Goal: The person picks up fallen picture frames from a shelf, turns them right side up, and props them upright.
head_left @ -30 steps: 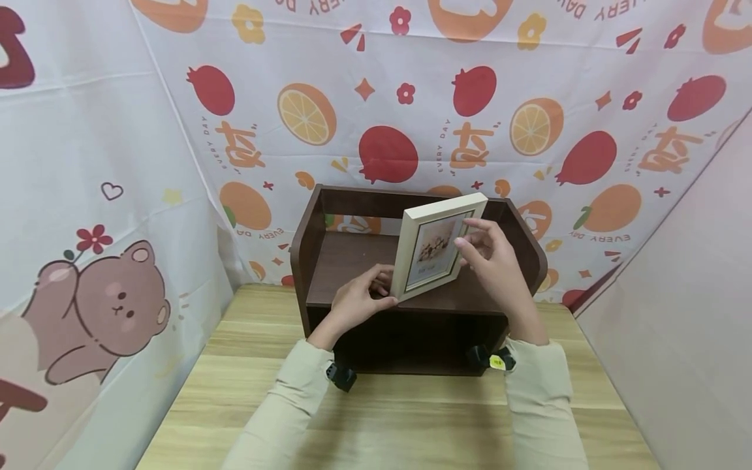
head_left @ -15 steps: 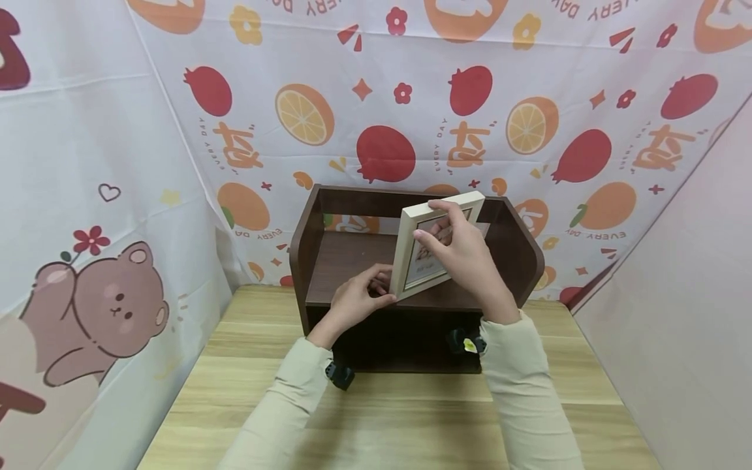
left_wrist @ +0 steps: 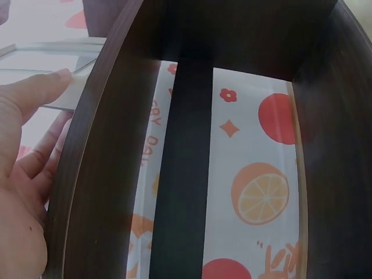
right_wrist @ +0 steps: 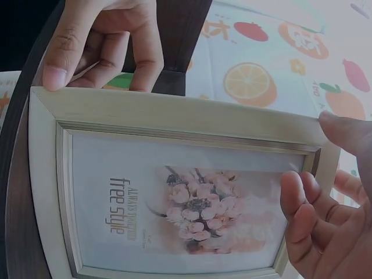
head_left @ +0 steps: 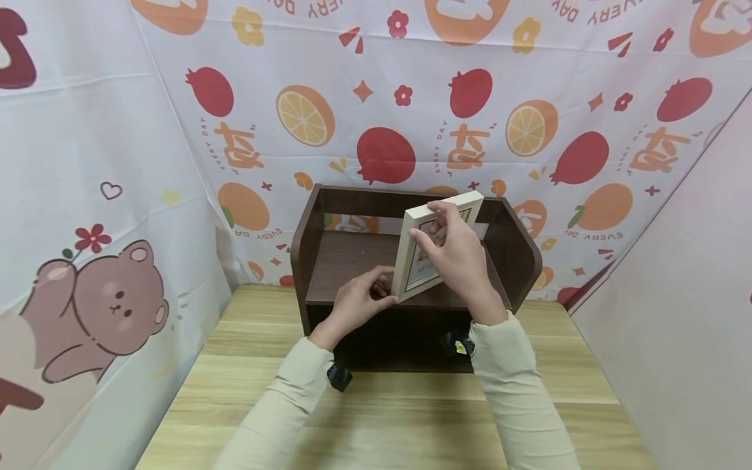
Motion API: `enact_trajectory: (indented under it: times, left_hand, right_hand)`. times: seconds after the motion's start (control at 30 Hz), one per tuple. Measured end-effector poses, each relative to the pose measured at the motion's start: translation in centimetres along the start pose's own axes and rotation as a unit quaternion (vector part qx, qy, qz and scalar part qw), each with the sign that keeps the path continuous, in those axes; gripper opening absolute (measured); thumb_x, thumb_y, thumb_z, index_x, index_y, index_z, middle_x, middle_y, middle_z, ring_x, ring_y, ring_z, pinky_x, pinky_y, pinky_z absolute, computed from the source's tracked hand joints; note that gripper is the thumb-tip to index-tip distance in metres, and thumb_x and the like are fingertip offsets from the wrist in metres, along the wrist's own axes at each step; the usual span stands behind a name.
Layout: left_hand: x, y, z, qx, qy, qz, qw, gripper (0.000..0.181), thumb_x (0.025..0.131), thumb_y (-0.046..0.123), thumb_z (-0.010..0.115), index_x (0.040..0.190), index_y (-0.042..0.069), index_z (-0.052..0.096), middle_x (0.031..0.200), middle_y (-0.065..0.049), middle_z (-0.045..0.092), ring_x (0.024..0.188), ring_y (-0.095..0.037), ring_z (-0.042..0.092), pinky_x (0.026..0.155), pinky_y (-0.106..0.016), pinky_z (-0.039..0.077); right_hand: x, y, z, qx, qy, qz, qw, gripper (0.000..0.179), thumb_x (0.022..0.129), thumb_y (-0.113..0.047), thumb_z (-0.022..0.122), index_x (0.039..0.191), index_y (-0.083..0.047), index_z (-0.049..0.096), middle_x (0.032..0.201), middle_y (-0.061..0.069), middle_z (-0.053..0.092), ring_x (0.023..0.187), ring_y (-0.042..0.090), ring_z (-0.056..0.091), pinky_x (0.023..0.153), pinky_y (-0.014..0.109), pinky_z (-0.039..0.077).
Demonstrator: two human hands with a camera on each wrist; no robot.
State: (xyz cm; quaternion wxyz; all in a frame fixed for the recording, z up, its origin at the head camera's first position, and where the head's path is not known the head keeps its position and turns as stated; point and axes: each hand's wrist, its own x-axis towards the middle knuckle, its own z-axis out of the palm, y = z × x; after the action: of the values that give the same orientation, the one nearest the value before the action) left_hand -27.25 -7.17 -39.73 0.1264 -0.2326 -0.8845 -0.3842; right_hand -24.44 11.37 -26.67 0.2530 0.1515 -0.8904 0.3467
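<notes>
A cream picture frame (head_left: 399, 256) stands tilted on the upper board of a dark brown shelf (head_left: 343, 261), its front turned toward the right. The left hand (head_left: 356, 299) holds its lower near corner, thumb at the front edge and fingers along the side. Up at the top, the right hand (head_left: 461, 258) grips the upper near corner, thumb on the side edge and index finger over the top. In the right wrist view, the frame (right_wrist: 192, 119) shows a pink flower print with "free style" lettering, partly covered by the right hand's curled fingers (right_wrist: 305, 215).
The shelf stands on a wood-grain table (head_left: 376, 424), against a fruit-patterned cloth (head_left: 435, 65). A dark lower compartment (head_left: 388, 339) opens below the upper board. Another cloth with a bear print (head_left: 120, 300) hangs at the left, and a pale panel (head_left: 687, 294) rises at the right.
The right hand has moved left from the picture frame's right side to its upper near corner and taken hold there. The left hand and the frame have hardly moved.
</notes>
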Motion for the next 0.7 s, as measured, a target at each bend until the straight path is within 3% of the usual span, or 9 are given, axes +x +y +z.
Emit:
enact_trajectory:
  times: [0.37,0.53,0.7]
  left_hand:
    - [-0.7,1.1,1.4,0.006,0.045,0.049,0.9978,0.047,0.08,0.026,0.079,0.122,0.022,0.06,0.091,0.004,0.069,0.072,-0.007,0.064,0.061,-0.026,0.048]
    - [-0.7,1.7,2.0,0.009,0.05,0.052,0.9974,0.048,0.079,0.025,0.081,0.122,0.022,0.06,0.09,0.004,0.069,0.069,-0.005,0.062,0.059,-0.024,0.046]
    - [-0.6,2.2,2.6,0.015,0.043,0.063,0.9969,0.049,0.079,0.024,0.08,0.123,0.02,0.058,0.09,0.005,0.068,0.068,-0.004,0.061,0.058,-0.022,0.045]
  right_hand:
    - [-0.5,0.6,-0.1,-0.028,0.02,0.008,0.9994,0.064,0.083,-0.043,0.073,0.131,-0.011,0.045,0.092,0.009,0.06,0.079,0.021,0.06,0.06,0.034,0.044]
    - [-0.7,1.0,-0.3,-0.012,0.031,0.004,0.9994,0.057,0.086,-0.037,0.072,0.129,-0.011,0.046,0.09,0.01,0.06,0.075,0.021,0.06,0.061,0.032,0.043]
    - [-0.9,1.5,-1.0,0.017,0.012,0.018,0.9996,0.054,0.089,-0.032,0.07,0.13,-0.009,0.044,0.09,0.01,0.058,0.072,0.02,0.056,0.061,0.029,0.042]
